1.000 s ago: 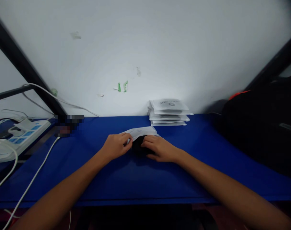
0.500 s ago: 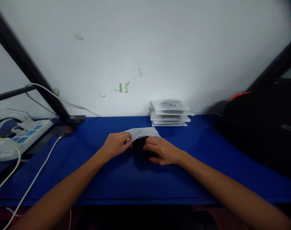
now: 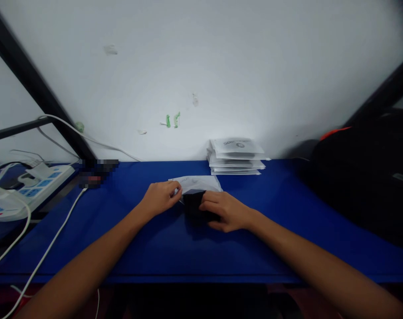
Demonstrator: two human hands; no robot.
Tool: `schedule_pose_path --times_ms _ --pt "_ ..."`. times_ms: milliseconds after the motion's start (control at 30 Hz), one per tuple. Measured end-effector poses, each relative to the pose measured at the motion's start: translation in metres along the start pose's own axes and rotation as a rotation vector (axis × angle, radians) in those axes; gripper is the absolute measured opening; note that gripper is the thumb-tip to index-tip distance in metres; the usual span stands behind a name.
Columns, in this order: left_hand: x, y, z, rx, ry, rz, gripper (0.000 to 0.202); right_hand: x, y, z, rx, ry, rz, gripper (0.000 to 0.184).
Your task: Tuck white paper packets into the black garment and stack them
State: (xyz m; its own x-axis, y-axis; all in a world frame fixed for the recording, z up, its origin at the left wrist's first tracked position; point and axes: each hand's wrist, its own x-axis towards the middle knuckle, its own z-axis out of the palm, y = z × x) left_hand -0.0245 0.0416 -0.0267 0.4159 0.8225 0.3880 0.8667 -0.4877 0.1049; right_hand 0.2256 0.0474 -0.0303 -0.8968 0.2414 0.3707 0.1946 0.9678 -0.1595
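My left hand pinches the left edge of a white plastic bag that lies on the blue table. The bag has faint grey print on its upper side. My right hand is closed around the right side of a black, box-like object. That object sits at the near edge of the bag, and whether part of it is still inside I cannot tell. Its right side is hidden by my fingers. Behind the bag stands a stack of similar white bags with dark lettering on the top one.
A white power strip with plugs and cables lies at the left. A white cable runs over the table's left side. A large black bag takes up the right side. The white wall rises behind the blue table.
More of the black object shows at the bag's near edge, including its flat top. The bag's left edge has shifted slightly left with my left hand. My right hand has barely moved.
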Motion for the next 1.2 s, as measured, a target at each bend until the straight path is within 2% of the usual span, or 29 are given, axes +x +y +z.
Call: schedule_pose_path --times_ms 233,400,567,667,733,900,1033,1200 --pt "0.001 -0.002 0.0 0.074 -0.036 -0.055 0.015 0.0 -0.001 0.002 0.066 0.021 -0.028 0.018" --pt "0.003 -0.007 0.003 0.179 -0.156 -0.122 0.014 0.001 -0.003 0.006 0.081 -0.024 -0.06 0.02" --pt "0.001 -0.008 0.002 0.137 -0.261 -0.045 0.014 0.003 -0.008 0.007 0.107 -0.071 -0.096 0.024" --pt "-0.001 -0.008 0.004 0.071 -0.244 0.056 0.021 0.005 -0.011 0.007 0.142 -0.085 -0.104 0.028" --pt "-0.001 -0.01 0.006 0.085 -0.218 0.072 0.023 0.006 -0.012 0.007 0.156 -0.088 -0.102 0.03" --pt "0.002 -0.021 0.01 0.226 -0.229 -0.063 0.031 0.007 -0.011 0.006 0.142 -0.07 -0.082 0.03" --pt "0.005 -0.033 0.012 0.308 -0.208 -0.122 0.049 0.007 -0.012 0.005 0.131 -0.065 -0.071 0.029" --pt "0.005 -0.041 0.022 0.173 -0.216 -0.178 0.06 0.007 -0.012 0.005 0.088 -0.078 -0.028 0.03"
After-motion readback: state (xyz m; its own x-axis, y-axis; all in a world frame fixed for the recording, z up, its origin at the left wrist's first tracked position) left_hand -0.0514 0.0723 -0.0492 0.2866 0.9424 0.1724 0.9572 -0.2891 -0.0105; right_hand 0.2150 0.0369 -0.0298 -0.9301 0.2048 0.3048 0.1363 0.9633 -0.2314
